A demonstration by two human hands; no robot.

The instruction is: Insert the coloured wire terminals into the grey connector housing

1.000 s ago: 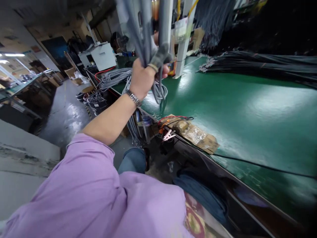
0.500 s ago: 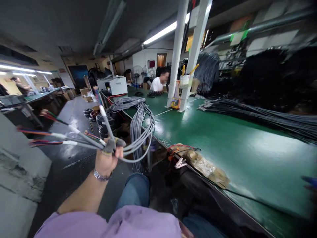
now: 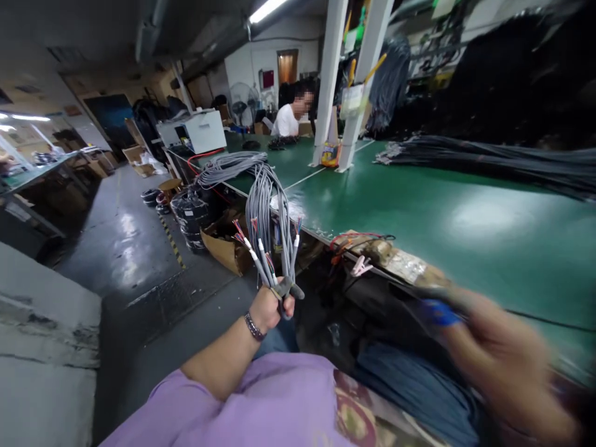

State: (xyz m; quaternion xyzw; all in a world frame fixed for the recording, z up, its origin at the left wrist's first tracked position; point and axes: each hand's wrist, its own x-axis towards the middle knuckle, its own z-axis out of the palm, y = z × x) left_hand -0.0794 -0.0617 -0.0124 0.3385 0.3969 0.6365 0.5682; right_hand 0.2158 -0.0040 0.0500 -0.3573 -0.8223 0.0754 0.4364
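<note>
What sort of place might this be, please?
Probably a cable-assembly workshop: looped grey cables drape over a green workbench, a long cable bundle lies on it, and the left hand grips stripped cable ends.

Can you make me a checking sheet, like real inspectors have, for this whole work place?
Surface: green tabletop, shiny, with bright glare.
Job's things: gray multi-wire cables, colored wire ends pointing up.
Clutter: pink clip and taped cardboard along the near edge.
Hands: left hand grips the gray multi-wire cables; right hand is blurred, its hold unclear.
Cables: gray cable coil on the tabletop, loops hanging over the edge; long dark cable bundle farther right.
Surroundings: person in white beyond the tabletop; fan behind.
</note>
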